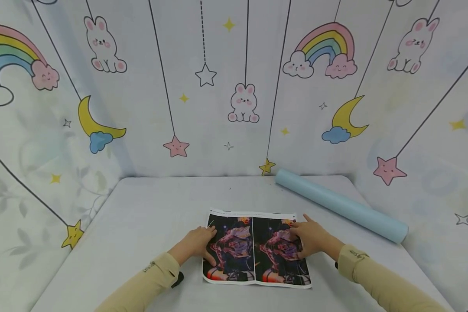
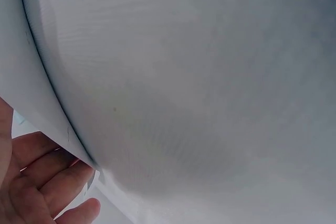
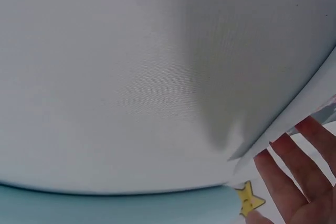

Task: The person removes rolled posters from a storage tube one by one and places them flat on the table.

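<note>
A printed paper sheet [image 1: 234, 251] lies on the white table [image 1: 140, 208] in the head view, with two matching dark, colourful pictures side by side and a white border. At its left edge rests the left hand [image 1: 199, 243], thumb and fingers spread over the picture. The right hand [image 1: 311, 235] touches the opposite edge, its fingers reaching onto the print. Left-hand fingers [image 2: 58, 174] meet the paper's edge in the left wrist view. Fairly straight right-hand fingers [image 3: 299, 166] reach the paper's edge in the right wrist view.
A light blue roll [image 1: 341, 206] lies diagonally at the table's back right, behind the right hand. White fabric walls [image 1: 140, 86] printed with rabbits, stars, moons and rainbows surround the table at the back and sides.
</note>
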